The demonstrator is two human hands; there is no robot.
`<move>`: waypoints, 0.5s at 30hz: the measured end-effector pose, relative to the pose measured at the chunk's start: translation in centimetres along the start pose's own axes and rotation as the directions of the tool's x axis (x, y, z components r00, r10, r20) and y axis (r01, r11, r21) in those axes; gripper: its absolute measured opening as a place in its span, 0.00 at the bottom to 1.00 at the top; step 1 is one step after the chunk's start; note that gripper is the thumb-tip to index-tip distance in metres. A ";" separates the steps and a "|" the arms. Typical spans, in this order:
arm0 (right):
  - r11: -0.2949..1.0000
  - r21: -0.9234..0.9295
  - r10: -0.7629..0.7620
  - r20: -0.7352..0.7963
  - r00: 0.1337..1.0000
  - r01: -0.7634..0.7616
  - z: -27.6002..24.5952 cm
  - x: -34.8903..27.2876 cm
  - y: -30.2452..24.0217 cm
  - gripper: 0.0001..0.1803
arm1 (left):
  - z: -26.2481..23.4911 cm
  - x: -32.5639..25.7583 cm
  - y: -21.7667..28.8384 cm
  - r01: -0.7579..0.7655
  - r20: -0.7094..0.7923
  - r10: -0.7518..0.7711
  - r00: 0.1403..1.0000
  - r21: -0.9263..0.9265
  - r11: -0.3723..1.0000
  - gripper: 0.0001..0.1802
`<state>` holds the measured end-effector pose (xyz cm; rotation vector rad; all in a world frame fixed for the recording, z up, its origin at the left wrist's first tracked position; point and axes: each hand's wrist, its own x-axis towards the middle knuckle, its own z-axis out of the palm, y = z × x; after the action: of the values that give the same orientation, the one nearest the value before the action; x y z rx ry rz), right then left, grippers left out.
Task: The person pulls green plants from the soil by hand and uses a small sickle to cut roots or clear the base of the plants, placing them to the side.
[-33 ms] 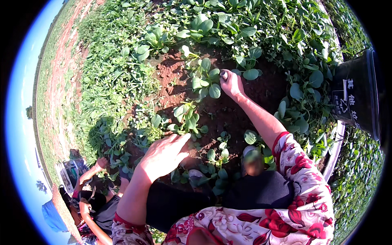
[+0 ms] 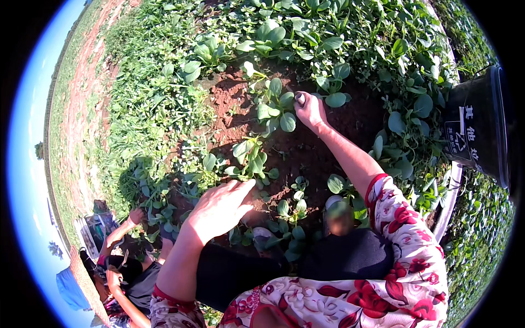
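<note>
My left hand (image 2: 219, 210) is open with its fingers stretched out. It hovers low over the red soil (image 2: 306, 147), just below a small leafy green plant (image 2: 249, 158). My right hand (image 2: 310, 112) reaches farther out, and its fingers are closed around a small grey-tipped object (image 2: 299, 98). It sits beside the base of another broad-leaved plant (image 2: 276, 106). Both arms wear red-and-white floral sleeves (image 2: 404, 240). What the grey object is cannot be made out.
A black bucket (image 2: 476, 126) stands at the right among leafy plants, with a white curved rim (image 2: 448, 202) below it. Dense weeds (image 2: 153, 104) cover the ground to the left. Another person (image 2: 123, 257) crouches at the lower left near a blue hat (image 2: 71, 290).
</note>
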<state>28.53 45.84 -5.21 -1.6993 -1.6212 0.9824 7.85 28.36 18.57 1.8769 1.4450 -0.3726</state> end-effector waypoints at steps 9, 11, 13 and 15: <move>0.984 -0.073 0.157 -0.099 0.983 -0.164 -4.1 -1.2 -0.7 0.11 | 0.0 -0.1 -0.2 -0.012 -0.024 0.012 1.000 0.012 1.000 0.28; 0.980 -0.066 0.180 -0.115 0.977 -0.189 -3.8 0.4 -1.1 0.10 | 0.3 0.2 -0.2 -0.041 -0.062 0.045 0.997 0.054 0.998 0.28; 0.980 -0.088 0.164 -0.145 0.976 -0.177 -2.9 2.9 -1.0 0.11 | 0.2 0.5 0.0 -0.026 -0.041 0.026 0.999 0.016 1.000 0.28; 0.982 -0.142 0.108 -0.118 0.987 -0.124 -2.4 5.3 -0.7 0.11 | 0.3 0.7 0.0 -0.031 -0.043 0.032 0.999 0.009 0.999 0.27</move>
<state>30.06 51.33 -3.96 -1.9317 -1.5724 0.8238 8.11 28.70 17.94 1.9230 1.4425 -0.3259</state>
